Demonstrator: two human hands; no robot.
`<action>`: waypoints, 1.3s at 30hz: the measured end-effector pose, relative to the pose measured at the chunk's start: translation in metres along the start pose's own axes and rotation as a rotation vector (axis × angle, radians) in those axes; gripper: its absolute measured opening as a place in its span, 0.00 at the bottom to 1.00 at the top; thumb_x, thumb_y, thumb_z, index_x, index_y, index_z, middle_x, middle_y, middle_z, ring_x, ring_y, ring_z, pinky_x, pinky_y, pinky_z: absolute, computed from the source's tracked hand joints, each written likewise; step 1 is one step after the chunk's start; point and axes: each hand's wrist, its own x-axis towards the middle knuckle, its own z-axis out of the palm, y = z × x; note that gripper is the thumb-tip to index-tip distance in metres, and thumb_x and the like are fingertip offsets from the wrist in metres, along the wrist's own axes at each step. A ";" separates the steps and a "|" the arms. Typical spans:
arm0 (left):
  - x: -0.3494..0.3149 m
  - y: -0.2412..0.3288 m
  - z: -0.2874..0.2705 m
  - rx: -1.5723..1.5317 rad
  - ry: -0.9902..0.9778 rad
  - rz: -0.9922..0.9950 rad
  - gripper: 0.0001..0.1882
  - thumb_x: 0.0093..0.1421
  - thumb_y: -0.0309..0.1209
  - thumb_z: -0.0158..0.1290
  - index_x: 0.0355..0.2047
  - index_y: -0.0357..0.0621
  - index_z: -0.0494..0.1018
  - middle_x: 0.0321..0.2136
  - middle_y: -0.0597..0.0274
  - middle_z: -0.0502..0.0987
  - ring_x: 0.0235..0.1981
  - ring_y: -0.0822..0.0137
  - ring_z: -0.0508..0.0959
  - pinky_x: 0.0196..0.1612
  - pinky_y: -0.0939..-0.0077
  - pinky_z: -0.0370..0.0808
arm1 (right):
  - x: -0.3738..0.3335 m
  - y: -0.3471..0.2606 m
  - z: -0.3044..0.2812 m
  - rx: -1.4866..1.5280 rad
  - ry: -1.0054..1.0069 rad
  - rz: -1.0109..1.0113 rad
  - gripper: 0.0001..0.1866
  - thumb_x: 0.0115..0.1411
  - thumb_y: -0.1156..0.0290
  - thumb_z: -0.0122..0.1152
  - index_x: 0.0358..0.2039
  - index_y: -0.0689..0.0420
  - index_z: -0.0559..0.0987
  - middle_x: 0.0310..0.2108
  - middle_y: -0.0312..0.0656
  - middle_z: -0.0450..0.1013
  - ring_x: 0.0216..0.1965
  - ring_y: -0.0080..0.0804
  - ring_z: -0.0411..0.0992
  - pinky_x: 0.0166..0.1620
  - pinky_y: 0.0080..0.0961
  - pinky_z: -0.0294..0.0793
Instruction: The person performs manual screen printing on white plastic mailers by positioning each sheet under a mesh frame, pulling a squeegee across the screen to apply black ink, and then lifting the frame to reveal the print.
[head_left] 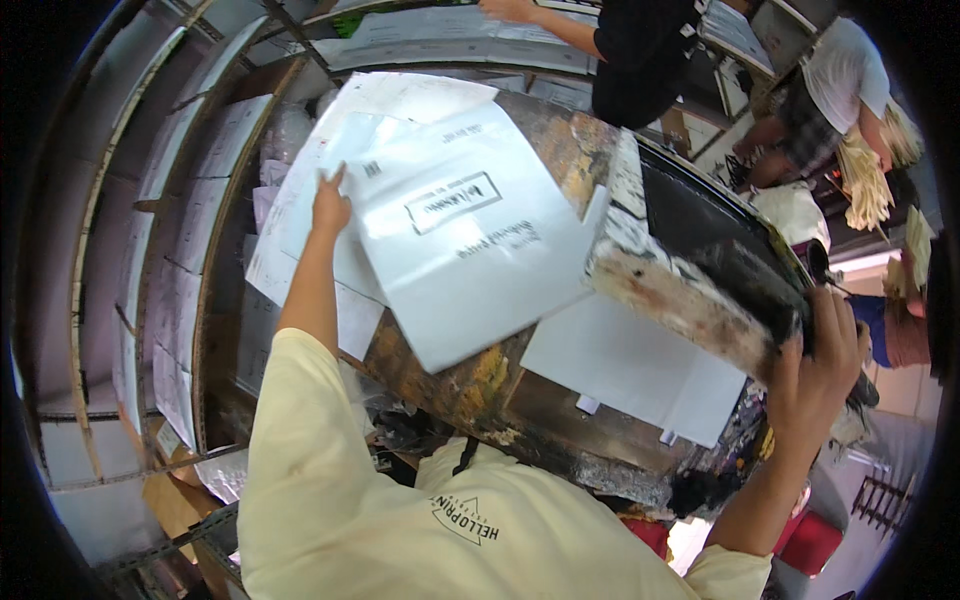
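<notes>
So your left hand (332,208) is way out on the left edge of the printed white sheet (480,270), up toward its far-left corner. The fingers are mostly closed in, with one poking forward. It looks like a pinch on that edge, but honestly I can't tell if you've really got hold of it or are just touching it. Your right hand (820,355) is easier to read: fingers curled round the right end of the screen frame (670,305), no sheet in it.

The bit I'd say matters most here is how that sheet sits. Its long axis slants from far left down to near right, and it's all on the right side of your left hand, so your left is easily the nearer one. Your right is well apart, with the frame in between. The sheet's right corner comes up close to the frame's left end; can't tell if they touch.

Left part of the sheet is over the spread of white sheets (420,92), and its near end is over the stained table (465,385). The other white sheet (640,370) lies between it and your right hand.
</notes>
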 end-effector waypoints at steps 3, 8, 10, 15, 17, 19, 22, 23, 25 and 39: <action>0.004 0.092 0.007 0.206 0.120 0.212 0.46 0.59 0.35 0.71 0.73 0.40 0.62 0.66 0.33 0.69 0.44 0.60 0.84 0.48 0.66 0.81 | 0.000 -0.008 0.002 0.001 -0.009 0.053 0.31 0.60 0.55 0.55 0.58 0.65 0.77 0.53 0.60 0.77 0.54 0.59 0.75 0.58 0.48 0.68; -0.169 0.350 -0.028 -1.228 -0.711 -0.078 0.57 0.48 0.36 0.80 0.73 0.31 0.59 0.60 0.45 0.74 0.56 0.61 0.78 0.58 0.70 0.76 | -0.048 -0.033 0.023 0.055 -0.047 0.023 0.39 0.58 0.55 0.67 0.66 0.61 0.71 0.39 0.47 0.73 0.44 0.46 0.71 0.51 0.47 0.67; -0.205 0.344 -0.006 -1.018 -0.610 -0.082 0.59 0.43 0.38 0.82 0.71 0.30 0.62 0.60 0.47 0.76 0.59 0.56 0.77 0.63 0.66 0.73 | -0.085 -0.036 0.038 0.103 -0.194 -0.048 0.31 0.60 0.51 0.68 0.58 0.59 0.79 0.41 0.43 0.73 0.46 0.44 0.70 0.51 0.45 0.67; -0.280 0.275 0.057 -0.509 -0.594 -0.030 0.61 0.40 0.50 0.81 0.70 0.38 0.66 0.60 0.47 0.73 0.62 0.50 0.72 0.67 0.56 0.67 | -0.194 -0.057 0.118 0.261 -0.475 0.036 0.20 0.63 0.50 0.67 0.47 0.51 0.84 0.43 0.44 0.77 0.49 0.45 0.74 0.52 0.48 0.72; -0.309 0.231 0.108 -0.354 -0.501 0.092 0.61 0.38 0.53 0.81 0.71 0.42 0.67 0.55 0.50 0.74 0.59 0.50 0.71 0.65 0.55 0.67 | -0.230 -0.066 0.157 0.324 -0.509 0.045 0.21 0.63 0.52 0.67 0.49 0.52 0.84 0.42 0.44 0.77 0.48 0.45 0.75 0.52 0.48 0.74; -0.319 0.220 0.126 -0.182 -0.397 0.200 0.63 0.35 0.56 0.81 0.71 0.46 0.69 0.46 0.55 0.71 0.50 0.50 0.71 0.59 0.56 0.69 | -0.255 -0.070 0.190 0.325 -0.403 -0.001 0.22 0.61 0.54 0.68 0.50 0.54 0.83 0.40 0.43 0.77 0.46 0.45 0.74 0.51 0.45 0.75; -0.321 0.219 0.133 -0.100 -0.426 0.179 0.60 0.33 0.56 0.81 0.67 0.45 0.71 0.46 0.55 0.70 0.50 0.50 0.70 0.57 0.55 0.69 | -0.270 -0.077 0.209 0.325 -0.442 -0.001 0.26 0.56 0.55 0.74 0.52 0.55 0.81 0.42 0.43 0.76 0.47 0.45 0.74 0.53 0.48 0.77; -0.320 0.220 0.131 -0.105 -0.446 0.160 0.57 0.33 0.54 0.81 0.62 0.43 0.74 0.46 0.52 0.71 0.52 0.48 0.70 0.57 0.54 0.69 | -0.271 -0.079 0.215 0.339 -0.481 0.018 0.27 0.56 0.55 0.75 0.52 0.55 0.81 0.43 0.44 0.76 0.48 0.45 0.74 0.55 0.49 0.78; -0.318 0.222 0.128 -0.093 -0.483 0.124 0.54 0.32 0.53 0.81 0.59 0.41 0.76 0.47 0.50 0.71 0.52 0.47 0.70 0.56 0.53 0.69 | -0.259 -0.076 0.227 0.312 -0.413 -0.037 0.30 0.52 0.56 0.78 0.53 0.55 0.80 0.46 0.44 0.76 0.48 0.46 0.74 0.53 0.49 0.79; -0.316 0.208 0.131 -0.138 -0.493 0.191 0.69 0.29 0.61 0.78 0.73 0.51 0.67 0.43 0.54 0.71 0.44 0.51 0.71 0.49 0.53 0.70 | 0.031 0.073 0.385 0.190 -0.379 -0.006 0.22 0.64 0.48 0.65 0.51 0.48 0.82 0.46 0.43 0.78 0.49 0.49 0.77 0.47 0.48 0.79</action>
